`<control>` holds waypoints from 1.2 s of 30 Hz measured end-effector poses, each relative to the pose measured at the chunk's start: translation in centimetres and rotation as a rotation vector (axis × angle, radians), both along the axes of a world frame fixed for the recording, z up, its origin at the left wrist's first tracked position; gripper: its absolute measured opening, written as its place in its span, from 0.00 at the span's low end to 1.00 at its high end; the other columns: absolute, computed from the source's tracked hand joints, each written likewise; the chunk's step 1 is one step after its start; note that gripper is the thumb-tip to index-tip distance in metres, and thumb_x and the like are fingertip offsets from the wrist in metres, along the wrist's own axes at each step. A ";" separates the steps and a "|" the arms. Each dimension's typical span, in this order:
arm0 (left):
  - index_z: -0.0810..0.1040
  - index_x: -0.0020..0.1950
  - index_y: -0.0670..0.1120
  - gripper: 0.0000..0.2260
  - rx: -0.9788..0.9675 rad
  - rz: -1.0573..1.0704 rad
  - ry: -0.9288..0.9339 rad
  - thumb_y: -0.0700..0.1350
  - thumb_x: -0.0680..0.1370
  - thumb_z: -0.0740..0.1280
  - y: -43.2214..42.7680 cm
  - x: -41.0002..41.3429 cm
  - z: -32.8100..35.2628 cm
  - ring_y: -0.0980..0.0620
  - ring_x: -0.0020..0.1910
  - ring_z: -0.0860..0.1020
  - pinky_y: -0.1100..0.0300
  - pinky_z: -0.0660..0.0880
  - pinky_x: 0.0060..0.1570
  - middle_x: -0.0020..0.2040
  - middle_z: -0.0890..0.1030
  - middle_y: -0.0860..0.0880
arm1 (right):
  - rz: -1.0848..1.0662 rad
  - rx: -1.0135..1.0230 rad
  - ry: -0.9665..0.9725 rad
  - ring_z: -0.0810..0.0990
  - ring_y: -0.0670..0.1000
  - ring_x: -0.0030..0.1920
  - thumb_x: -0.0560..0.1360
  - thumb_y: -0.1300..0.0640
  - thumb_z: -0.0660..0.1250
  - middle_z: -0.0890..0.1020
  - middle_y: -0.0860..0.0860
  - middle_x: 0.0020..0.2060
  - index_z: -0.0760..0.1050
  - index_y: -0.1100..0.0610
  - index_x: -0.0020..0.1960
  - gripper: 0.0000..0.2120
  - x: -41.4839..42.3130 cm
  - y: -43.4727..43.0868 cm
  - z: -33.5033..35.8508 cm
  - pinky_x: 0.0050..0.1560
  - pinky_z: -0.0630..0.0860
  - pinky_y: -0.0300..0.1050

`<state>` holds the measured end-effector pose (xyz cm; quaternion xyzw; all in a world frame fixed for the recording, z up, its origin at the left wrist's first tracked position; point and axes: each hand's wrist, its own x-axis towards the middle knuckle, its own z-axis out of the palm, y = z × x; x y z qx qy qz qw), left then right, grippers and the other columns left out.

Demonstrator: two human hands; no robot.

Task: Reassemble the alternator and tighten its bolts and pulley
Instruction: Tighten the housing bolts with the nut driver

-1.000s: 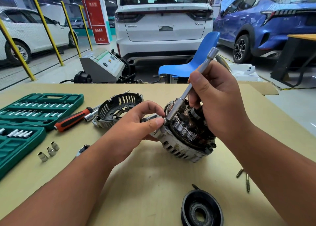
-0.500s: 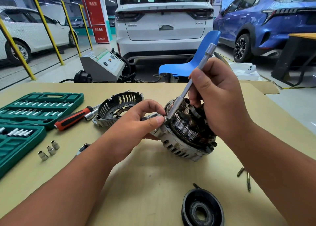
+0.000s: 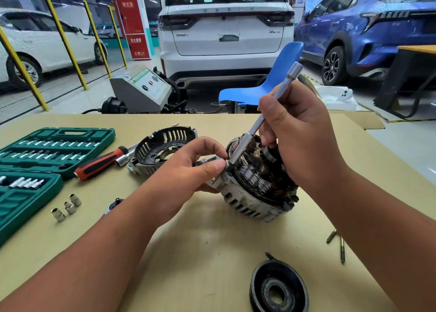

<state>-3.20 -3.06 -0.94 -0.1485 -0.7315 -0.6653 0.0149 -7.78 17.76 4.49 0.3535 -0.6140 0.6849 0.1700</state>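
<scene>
Steel extension bar [image 3: 252, 132] slanting up-right from alternator [image 3: 250, 203], right hand [image 3: 304, 135] gripping

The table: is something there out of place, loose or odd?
Nothing looks damaged or spilled. A few small sockets lie loose outside the green case, and long bolts lie loose right of the pulley, where they could roll. The pulley and the black cover lie apart from the alternator, as expected mid-assembly.
</scene>
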 end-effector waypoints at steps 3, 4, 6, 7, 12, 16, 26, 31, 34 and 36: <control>0.81 0.51 0.54 0.07 0.002 -0.001 -0.002 0.52 0.75 0.73 0.0 0.0 -0.1 0.45 0.54 0.83 0.35 0.82 0.58 0.60 0.82 0.49 | 0.010 -0.017 -0.037 0.75 0.50 0.28 0.81 0.54 0.65 0.76 0.47 0.30 0.78 0.51 0.48 0.05 0.0 0.0 0.0 0.31 0.71 0.40; 0.81 0.51 0.54 0.07 -0.001 -0.001 -0.003 0.52 0.75 0.73 0.0 0.0 -0.1 0.45 0.54 0.83 0.35 0.82 0.58 0.60 0.82 0.49 | 0.021 -0.023 -0.055 0.75 0.51 0.29 0.80 0.54 0.64 0.77 0.48 0.29 0.80 0.50 0.48 0.06 0.0 0.1 -0.1 0.30 0.71 0.41; 0.81 0.51 0.54 0.07 -0.004 0.002 -0.003 0.52 0.75 0.73 0.0 0.0 -0.1 0.45 0.54 0.83 0.36 0.82 0.57 0.61 0.82 0.49 | 0.043 -0.028 -0.076 0.75 0.52 0.30 0.80 0.53 0.62 0.78 0.50 0.29 0.82 0.49 0.48 0.09 0.0 0.2 -0.1 0.31 0.71 0.42; 0.81 0.51 0.54 0.07 -0.002 0.002 -0.003 0.52 0.75 0.73 0.0 0.0 -0.1 0.45 0.54 0.83 0.38 0.83 0.56 0.61 0.82 0.49 | 0.051 -0.026 -0.077 0.75 0.52 0.30 0.81 0.54 0.62 0.79 0.51 0.30 0.82 0.50 0.49 0.10 0.0 0.2 -0.1 0.31 0.71 0.42; 0.81 0.51 0.55 0.07 0.000 0.003 -0.002 0.52 0.74 0.74 0.0 0.0 0.0 0.45 0.54 0.83 0.40 0.83 0.56 0.62 0.82 0.48 | 0.054 -0.009 -0.066 0.75 0.52 0.31 0.83 0.53 0.62 0.79 0.50 0.30 0.80 0.52 0.50 0.09 0.0 0.3 -0.3 0.32 0.71 0.43; 0.81 0.50 0.55 0.07 0.007 0.003 -0.005 0.52 0.74 0.74 0.1 0.1 0.1 0.45 0.53 0.82 0.39 0.83 0.56 0.64 0.81 0.45 | 0.063 -0.013 -0.067 0.75 0.52 0.31 0.83 0.52 0.62 0.79 0.51 0.30 0.80 0.51 0.49 0.09 0.0 0.3 -0.2 0.32 0.71 0.42; 0.81 0.49 0.55 0.07 0.009 0.011 -0.007 0.53 0.73 0.74 0.2 0.2 0.1 0.46 0.53 0.83 0.43 0.84 0.54 0.64 0.81 0.45 | 0.052 -0.031 -0.039 0.73 0.51 0.29 0.82 0.54 0.65 0.75 0.53 0.30 0.74 0.54 0.46 0.07 -0.1 0.2 -0.2 0.33 0.72 0.39; 0.81 0.50 0.55 0.07 0.011 0.010 -0.011 0.53 0.74 0.74 0.1 0.1 0.1 0.47 0.51 0.83 0.45 0.84 0.53 0.58 0.83 0.50 | 0.049 -0.036 -0.071 0.76 0.51 0.31 0.80 0.52 0.64 0.77 0.51 0.32 0.81 0.50 0.49 0.07 0.1 0.2 -0.1 0.31 0.71 0.42; 0.81 0.50 0.55 0.07 0.008 0.013 -0.008 0.53 0.74 0.74 0.2 0.1 0.1 0.47 0.52 0.83 0.45 0.84 0.53 0.60 0.83 0.48 | 0.030 -0.013 -0.050 0.75 0.51 0.30 0.81 0.51 0.65 0.77 0.50 0.30 0.80 0.51 0.46 0.08 0.1 0.2 -0.1 0.31 0.71 0.43; 0.81 0.50 0.55 0.07 0.008 0.016 -0.008 0.53 0.74 0.74 0.2 0.1 0.1 0.46 0.52 0.83 0.45 0.83 0.53 0.61 0.82 0.47 | 0.020 -0.021 -0.035 0.75 0.50 0.29 0.81 0.51 0.66 0.75 0.49 0.30 0.78 0.50 0.44 0.08 0.1 0.1 -0.1 0.31 0.71 0.41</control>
